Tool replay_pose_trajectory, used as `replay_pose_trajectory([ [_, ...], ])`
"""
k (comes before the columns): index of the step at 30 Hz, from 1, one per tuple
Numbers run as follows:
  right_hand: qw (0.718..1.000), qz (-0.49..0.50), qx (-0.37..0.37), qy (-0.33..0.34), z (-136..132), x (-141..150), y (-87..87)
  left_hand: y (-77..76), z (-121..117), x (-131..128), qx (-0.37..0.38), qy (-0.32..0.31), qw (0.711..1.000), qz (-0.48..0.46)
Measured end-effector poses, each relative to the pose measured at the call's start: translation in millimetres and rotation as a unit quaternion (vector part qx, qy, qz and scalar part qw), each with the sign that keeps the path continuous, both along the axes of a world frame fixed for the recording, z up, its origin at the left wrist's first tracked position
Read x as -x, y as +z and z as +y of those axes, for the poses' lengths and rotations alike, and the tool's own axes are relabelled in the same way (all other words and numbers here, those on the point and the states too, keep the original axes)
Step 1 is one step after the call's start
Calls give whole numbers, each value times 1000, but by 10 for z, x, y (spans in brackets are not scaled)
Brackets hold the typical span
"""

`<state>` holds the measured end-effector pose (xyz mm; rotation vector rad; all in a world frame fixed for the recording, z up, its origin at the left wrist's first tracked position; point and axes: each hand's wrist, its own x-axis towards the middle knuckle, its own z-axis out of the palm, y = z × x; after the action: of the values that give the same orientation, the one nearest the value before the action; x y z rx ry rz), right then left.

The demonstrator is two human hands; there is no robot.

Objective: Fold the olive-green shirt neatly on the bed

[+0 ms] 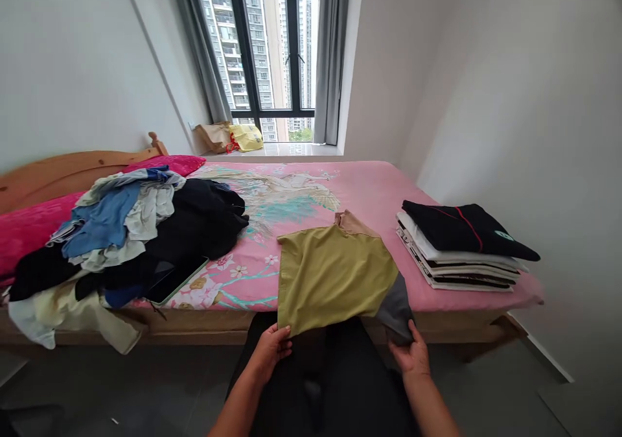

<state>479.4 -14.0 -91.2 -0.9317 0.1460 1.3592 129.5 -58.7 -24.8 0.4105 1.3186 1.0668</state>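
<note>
An olive-green T-shirt (335,271) with a tan collar area and a grey sleeve lies partly on the bed's near edge, its lower part hanging toward my lap. My left hand (273,351) pinches its near left corner. On the other side, my right hand (411,353) grips the grey sleeve at the near right. The cloth is spread between both hands, slightly wrinkled.
A messy heap of clothes (126,223) covers the bed's left side, with a dark tablet-like device (177,283) beside it. Folded clothes (461,252) are stacked at the right. Pink patterned bedding (369,184) covers the bed. Bags (245,137) sit on the windowsill.
</note>
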Motion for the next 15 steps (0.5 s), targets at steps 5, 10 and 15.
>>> replay_pose_trajectory([
  [5, 996, 38, -15, 80, -2, 138, 160, 29, -10, -21, -4, 1, 1000, 26],
  [10, 988, -15, 40, 147, -46, 114, 285, 74, -159, 76, -33, -15, 999, 40],
  [15, 978, -139, 30, 151, -312, -275, 382, 10, -447, 66, -29, -48, 997, 53],
])
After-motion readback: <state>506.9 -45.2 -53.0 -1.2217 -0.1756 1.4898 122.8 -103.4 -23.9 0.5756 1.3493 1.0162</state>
